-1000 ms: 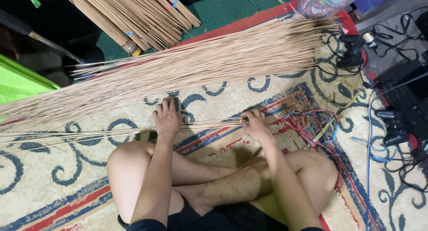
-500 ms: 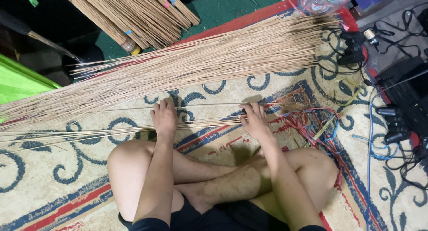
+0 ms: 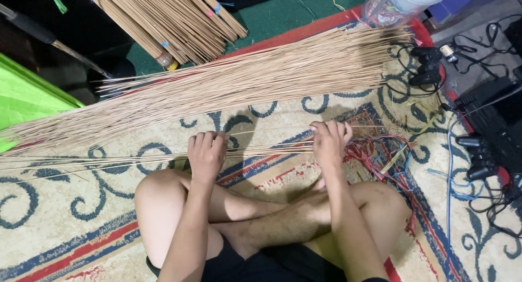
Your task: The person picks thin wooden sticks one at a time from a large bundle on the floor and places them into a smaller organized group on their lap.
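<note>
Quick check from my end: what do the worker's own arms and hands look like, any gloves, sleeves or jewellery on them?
Both arms are bare right up to the frame edge, with no sleeves showing. The left hand and right hand wear no gloves, and no rings, watch or wristbands are visible.

A patterned rug surrounded by craft supplies and electrical gear
A cream rug with blue scrolls and red stripes covers the floor; tied bundles of thicker sticks lie at the top beside a clear plastic jar, bright green fabric sits left, and black cables and adapters crowd the right edge near tangled coloured threads
</note>
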